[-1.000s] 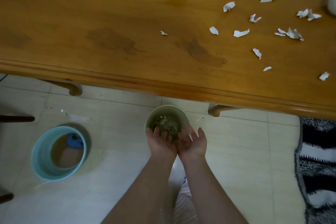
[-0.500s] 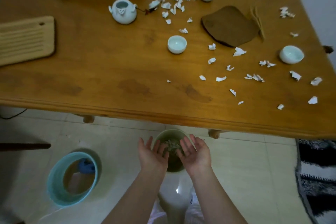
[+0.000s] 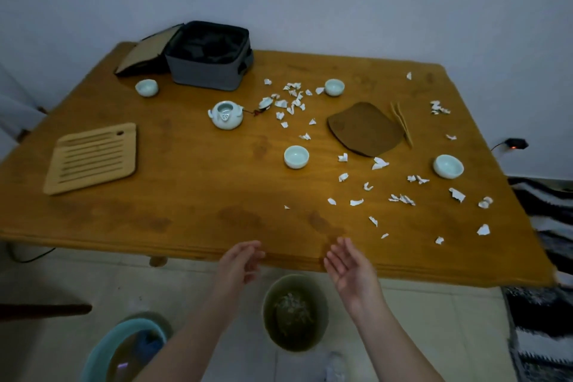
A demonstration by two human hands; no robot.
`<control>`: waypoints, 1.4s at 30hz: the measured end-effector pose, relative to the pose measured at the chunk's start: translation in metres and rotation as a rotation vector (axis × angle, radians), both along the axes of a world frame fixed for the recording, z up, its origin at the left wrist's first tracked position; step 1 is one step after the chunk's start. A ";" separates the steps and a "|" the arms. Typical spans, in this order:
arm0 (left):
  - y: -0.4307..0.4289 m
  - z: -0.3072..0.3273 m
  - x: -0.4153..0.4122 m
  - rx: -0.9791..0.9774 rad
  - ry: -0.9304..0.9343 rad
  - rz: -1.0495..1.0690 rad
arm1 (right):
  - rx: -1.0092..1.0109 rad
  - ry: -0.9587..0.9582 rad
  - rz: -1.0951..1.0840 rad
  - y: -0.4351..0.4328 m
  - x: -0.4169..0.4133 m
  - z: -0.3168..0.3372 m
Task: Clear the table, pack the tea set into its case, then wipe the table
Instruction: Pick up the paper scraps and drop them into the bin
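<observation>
We had both hands empty at the table's front edge.
Our left hand [image 3: 240, 263] and right hand [image 3: 350, 268] hung apart, fingers loose, above the floor bin [image 3: 319, 313]. Paper scraps [image 3: 291, 99] lay strewn over the table [image 3: 186, 195] among the teapot [image 3: 225, 115] and cups [image 3: 296, 157], and the case [image 3: 210, 71] stood open at the back.

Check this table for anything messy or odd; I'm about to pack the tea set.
Torn white scraps litter the right half of the table, thickest beside the teapot. Dark blotches mark the wood near the front edge, like damp stains. The cups stand upright.
</observation>
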State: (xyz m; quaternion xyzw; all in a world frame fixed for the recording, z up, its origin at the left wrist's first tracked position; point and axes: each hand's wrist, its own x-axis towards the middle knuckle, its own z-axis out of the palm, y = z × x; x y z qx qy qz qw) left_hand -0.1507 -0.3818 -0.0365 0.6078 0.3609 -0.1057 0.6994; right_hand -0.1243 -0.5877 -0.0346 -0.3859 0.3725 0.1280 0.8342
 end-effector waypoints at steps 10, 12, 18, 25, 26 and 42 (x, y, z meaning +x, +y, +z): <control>-0.021 0.002 0.099 0.923 -0.166 -0.513 | -0.580 -0.146 0.275 -0.048 0.093 0.027; -0.025 -0.003 0.114 1.046 -0.160 -0.586 | -0.875 -0.252 0.466 -0.060 0.109 0.022; -0.034 -0.012 0.129 1.150 -0.107 -0.617 | -1.400 -0.462 1.007 -0.078 0.139 0.006; -0.038 -0.014 0.137 1.236 -0.112 -0.703 | -1.488 -0.593 1.245 -0.068 0.147 -0.007; -0.039 -0.014 0.138 1.245 -0.111 -0.720 | -1.486 -0.614 1.244 -0.066 0.148 -0.009; -0.040 -0.018 0.140 1.281 -0.160 -0.756 | -1.994 -0.753 1.139 -0.046 0.204 -0.053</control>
